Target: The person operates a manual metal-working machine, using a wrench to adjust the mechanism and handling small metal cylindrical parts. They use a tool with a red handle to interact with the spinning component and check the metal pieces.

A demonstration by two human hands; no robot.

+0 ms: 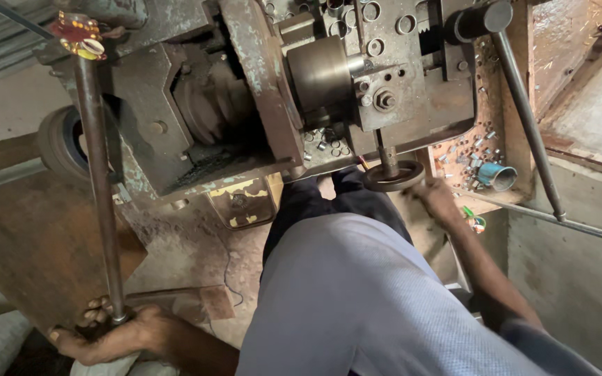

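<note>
**Both hands on the lathe's controls**

The left hand (pixel 109 334) is clenched round the bottom end of the long lever (pixel 97 188), which runs up to the machine's top corner. The right hand (pixel 437 198) grips the rim of the handwheel (pixel 393 177) below the chuck (pixel 322 73). Small cut rings (pixel 325 143) already lie in the bed under the chuck and more lie in the tray (pixel 485 104) at right, so I judge the run well under way. Room is tight: the frame crowds the knees, and a second lever (pixel 527 125) slants just beside the right forearm.
</note>
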